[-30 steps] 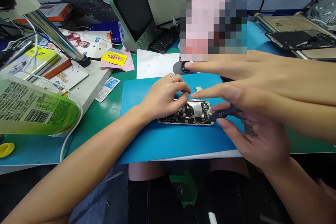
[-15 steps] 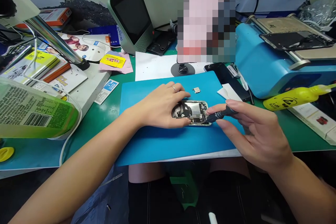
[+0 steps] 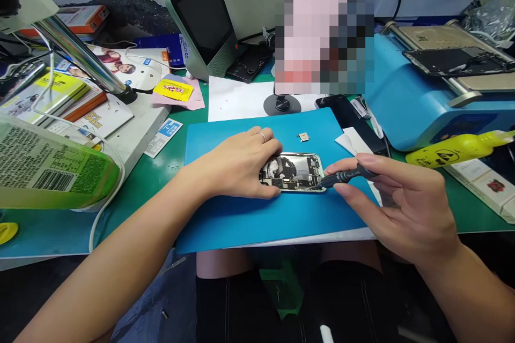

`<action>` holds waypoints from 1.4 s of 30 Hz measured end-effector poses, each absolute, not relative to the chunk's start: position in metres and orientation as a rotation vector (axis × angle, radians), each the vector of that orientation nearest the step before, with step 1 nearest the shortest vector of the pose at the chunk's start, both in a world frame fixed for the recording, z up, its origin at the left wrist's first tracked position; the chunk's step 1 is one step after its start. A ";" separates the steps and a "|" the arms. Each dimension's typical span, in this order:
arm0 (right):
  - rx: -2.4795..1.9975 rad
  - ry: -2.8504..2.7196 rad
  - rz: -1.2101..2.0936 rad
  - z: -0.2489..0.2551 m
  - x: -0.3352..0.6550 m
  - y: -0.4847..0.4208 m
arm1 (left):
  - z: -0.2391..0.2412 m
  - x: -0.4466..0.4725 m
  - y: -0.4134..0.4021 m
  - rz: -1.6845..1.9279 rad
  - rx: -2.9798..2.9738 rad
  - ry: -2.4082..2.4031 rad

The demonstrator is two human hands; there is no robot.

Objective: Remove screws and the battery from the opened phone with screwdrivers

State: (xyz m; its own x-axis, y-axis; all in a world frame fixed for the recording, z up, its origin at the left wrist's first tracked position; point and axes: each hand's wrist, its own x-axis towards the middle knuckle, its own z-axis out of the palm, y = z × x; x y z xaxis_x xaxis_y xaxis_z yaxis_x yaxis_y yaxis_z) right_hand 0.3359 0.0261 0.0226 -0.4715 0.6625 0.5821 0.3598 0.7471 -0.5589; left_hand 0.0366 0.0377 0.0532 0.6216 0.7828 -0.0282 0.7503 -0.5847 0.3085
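Note:
An opened smartphone (image 3: pixel 300 171) lies flat on a blue mat, its circuit board and inner parts exposed. My left hand (image 3: pixel 247 163), a ring on one finger, grips the phone's left end between thumb and fingers, hiding that end. Between the thumb and fingers of my right hand (image 3: pixel 396 206) is a pair of dark tweezers (image 3: pixel 348 176). Their tips reach down to the phone's lower right part; whether they pinch anything is too small to tell. A small metal SIM card tray reader (image 3: pixel 303 137) rests on the mat above the phone.
The blue mat (image 3: pixel 241 225) covers the middle of the green table. A green-labelled container (image 3: pixel 60 171) and a lamp post (image 3: pixel 84 56) stand left. On the right are a blue machine (image 3: pixel 394 86), a yellow bottle (image 3: pixel 454 150) and a white box (image 3: pixel 483 187). A screen device (image 3: pixel 205 21) is behind.
My left hand has slid slightly left along the phone, uncovering more of it. My right hand and the tweezers have moved a little to the right. The view has shifted slightly.

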 end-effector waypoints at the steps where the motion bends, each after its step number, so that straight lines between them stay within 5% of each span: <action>1: -0.745 -2.108 0.462 0.024 0.334 0.026 | 0.053 0.037 0.038 0.159 2.553 1.244; 27: -0.804 -2.221 0.167 0.033 0.338 0.034 | 0.048 0.035 0.041 0.207 2.566 1.207; 42: -0.922 -2.184 0.364 0.031 0.342 0.020 | 0.046 0.034 0.043 0.211 2.571 1.200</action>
State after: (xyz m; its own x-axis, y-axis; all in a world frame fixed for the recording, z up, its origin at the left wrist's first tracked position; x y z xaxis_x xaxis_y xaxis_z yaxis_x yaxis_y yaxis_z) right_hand 0.3417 0.0202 0.0310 -0.4796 0.7104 0.5151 0.5047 0.7035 -0.5004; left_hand 0.0340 0.0434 0.0460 0.6414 0.7672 0.0076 0.7238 -0.6084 0.3255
